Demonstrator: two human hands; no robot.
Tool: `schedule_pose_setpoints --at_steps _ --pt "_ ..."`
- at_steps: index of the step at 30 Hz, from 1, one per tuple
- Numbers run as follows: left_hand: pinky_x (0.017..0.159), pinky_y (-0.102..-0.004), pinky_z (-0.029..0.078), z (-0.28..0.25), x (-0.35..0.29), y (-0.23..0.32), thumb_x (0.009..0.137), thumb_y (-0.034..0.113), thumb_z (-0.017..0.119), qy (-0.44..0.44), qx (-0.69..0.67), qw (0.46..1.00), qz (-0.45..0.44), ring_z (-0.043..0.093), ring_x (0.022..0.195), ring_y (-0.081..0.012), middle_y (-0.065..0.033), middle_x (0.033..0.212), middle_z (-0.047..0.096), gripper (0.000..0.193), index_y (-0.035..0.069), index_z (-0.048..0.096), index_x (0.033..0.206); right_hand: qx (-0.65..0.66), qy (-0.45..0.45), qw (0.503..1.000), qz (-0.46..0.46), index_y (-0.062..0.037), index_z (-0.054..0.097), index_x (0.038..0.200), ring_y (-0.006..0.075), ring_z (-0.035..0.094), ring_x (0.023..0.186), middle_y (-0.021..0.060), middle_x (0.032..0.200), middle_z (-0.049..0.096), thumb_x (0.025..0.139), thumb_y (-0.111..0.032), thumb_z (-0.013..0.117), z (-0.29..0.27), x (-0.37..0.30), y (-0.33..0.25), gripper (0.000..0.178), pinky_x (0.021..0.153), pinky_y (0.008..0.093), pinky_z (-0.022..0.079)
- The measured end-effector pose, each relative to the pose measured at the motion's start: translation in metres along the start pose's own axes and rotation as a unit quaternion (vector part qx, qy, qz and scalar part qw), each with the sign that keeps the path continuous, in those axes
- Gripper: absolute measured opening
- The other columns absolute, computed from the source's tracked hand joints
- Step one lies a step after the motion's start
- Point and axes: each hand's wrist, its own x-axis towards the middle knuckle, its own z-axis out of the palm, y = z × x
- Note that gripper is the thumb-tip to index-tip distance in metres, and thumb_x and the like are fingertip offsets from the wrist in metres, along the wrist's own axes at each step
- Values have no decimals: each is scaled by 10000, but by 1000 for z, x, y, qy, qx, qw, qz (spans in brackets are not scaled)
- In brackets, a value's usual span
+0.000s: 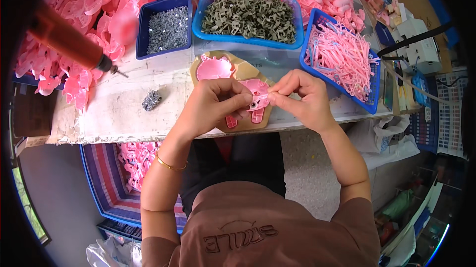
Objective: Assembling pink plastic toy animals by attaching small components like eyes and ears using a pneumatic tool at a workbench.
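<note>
a pink plastic part (259,87) lies on a tan block (244,72) between, and equally near, the left hand (215,100), fingertips together over its left side, and the right hand (307,99), pinched at its right edge, on what i cannot tell.

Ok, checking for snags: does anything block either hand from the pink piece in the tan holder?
Nothing visible does: the left hand and right hand are both at the pink piece, and the orange screwdriver is off to the left.
</note>
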Motion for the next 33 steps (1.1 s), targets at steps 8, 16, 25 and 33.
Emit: schedule_pose_setpoints --at_steps 8,16,25,33 --pt "618 -217 551 -7 2 -1 902 79 733 -65 -64 995 -30 660 662 -85 -40 771 705 144 -39 713 982 17 -40 999 -12 -30 617 842 116 650 885 92 937 686 827 35 755 -1 1 7 153 773 268 528" --pt "643 -221 536 -18 3 -2 910 56 718 -117 -40 992 -10 645 700 -78 -48 803 687 198 -19 619 1065 -281 -95 933 -202 -71 689 904 257 666 871 55 927 692 757 -45 782 18 14 -23 176 790 360 535" --pt "631 -235 529 -35 -5 5 967 59 635 -70 -22 997 37 638 711 -93 -59 816 686 409 21 449 1330 -293 -120 913 -258 -96 661 888 239 651 835 30 884 676 802 -99 752 31 35 -5 125 756 385 475" --pt "510 -208 450 -50 -14 1 1018 127 530 89 77 992 46 590 638 -59 -66 849 711 340 15 500 1338 -393 -160 866 -266 -117 607 918 204 628 889 18 871 643 812 -113 724 42 48 23 158 809 343 409"
